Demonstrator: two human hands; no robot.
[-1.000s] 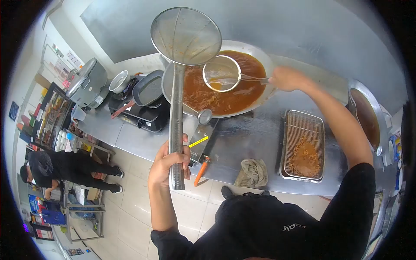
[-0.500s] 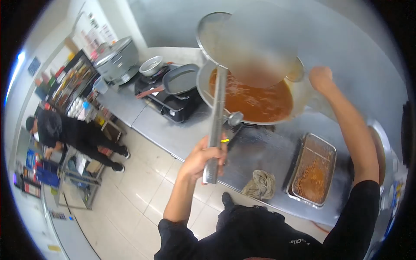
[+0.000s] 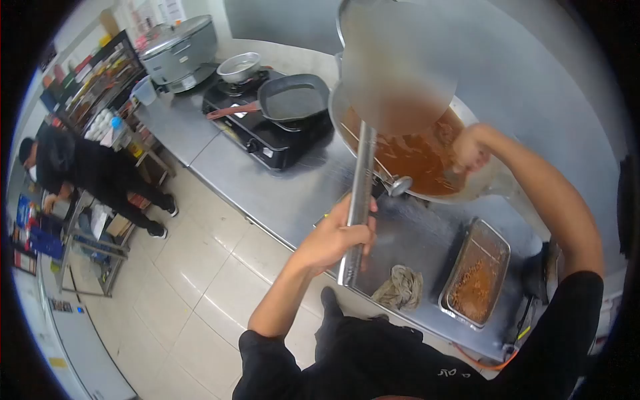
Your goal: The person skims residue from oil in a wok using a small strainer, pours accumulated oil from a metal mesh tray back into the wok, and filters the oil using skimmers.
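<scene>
My left hand [image 3: 339,233] is wrapped round a long metal handle [image 3: 361,193] that slants up toward a large round metal rim [image 3: 341,23] over the wok. A hazy blurred patch hides most of the part inside that rim. Reddish-brown liquid [image 3: 413,160] fills much of the wide wok [image 3: 480,190]. My right hand [image 3: 472,150] is closed over the wok's right side, close above the liquid; I cannot tell what is in its fingers. Beside the handle, a small round metal disc [image 3: 400,185] on a thin rod overlaps the wok's near rim.
On the steel counter [image 3: 233,177] a square pan [image 3: 293,100] and a metal bowl [image 3: 239,67] sit on a black stove [image 3: 283,150]. A large cooker [image 3: 180,53] stands behind. Nearer me are a cloth [image 3: 400,287] and a tray [image 3: 477,273] with brown crumbs. Another person [image 3: 100,170] stands at left.
My right hand has moved down and left, from beside the wok to over the liquid. The view has shifted; my left hand still grips the metal handle, now a little farther right in view.
</scene>
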